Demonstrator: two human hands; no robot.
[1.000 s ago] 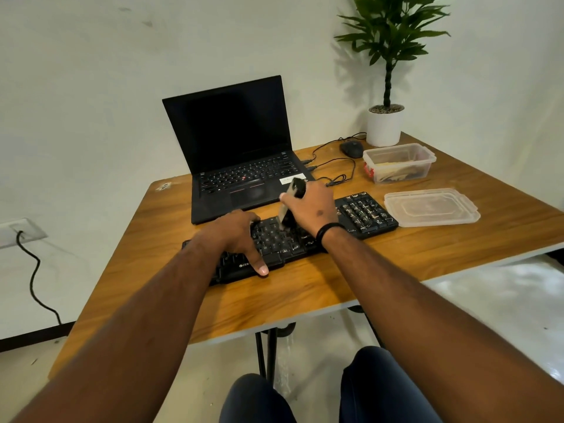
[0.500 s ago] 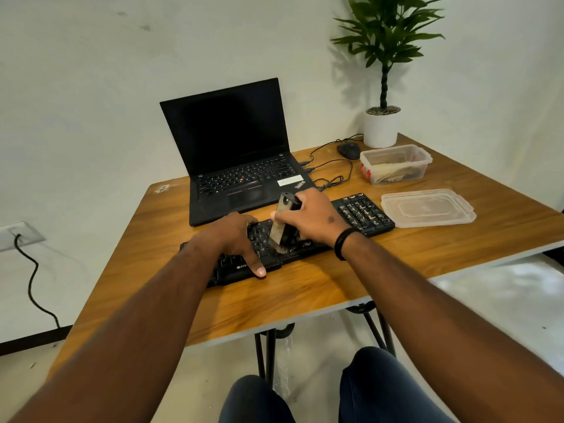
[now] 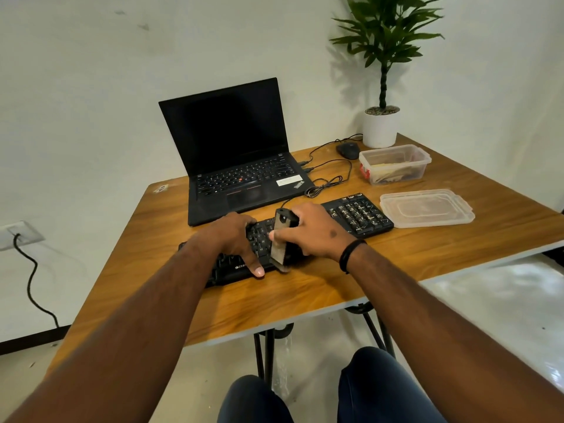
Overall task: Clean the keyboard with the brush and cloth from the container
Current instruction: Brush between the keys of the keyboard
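A black keyboard (image 3: pixel 357 213) lies across the wooden table (image 3: pixel 305 294) in front of me. My right hand (image 3: pixel 314 232) grips a flat brush (image 3: pixel 279 239) with a black handle, its lower end down on the keys near the keyboard's front edge. My left hand (image 3: pixel 235 239) rests on the left half of the keyboard, thumb stretched over its front edge, holding it in place. The clear plastic container (image 3: pixel 395 164) stands at the back right with cloth-like items inside.
An open black laptop (image 3: pixel 238 157) sits behind the keyboard, cables and a mouse (image 3: pixel 348 149) to its right. The container's lid (image 3: pixel 427 207) lies right of the keyboard. A potted plant (image 3: pixel 381 126) stands in the far right corner. My knees are below the table edge.
My right hand has drawn the brush toward me across the keys, from the keyboard's back rows to its front edge. My left hand has stayed on the keyboard.
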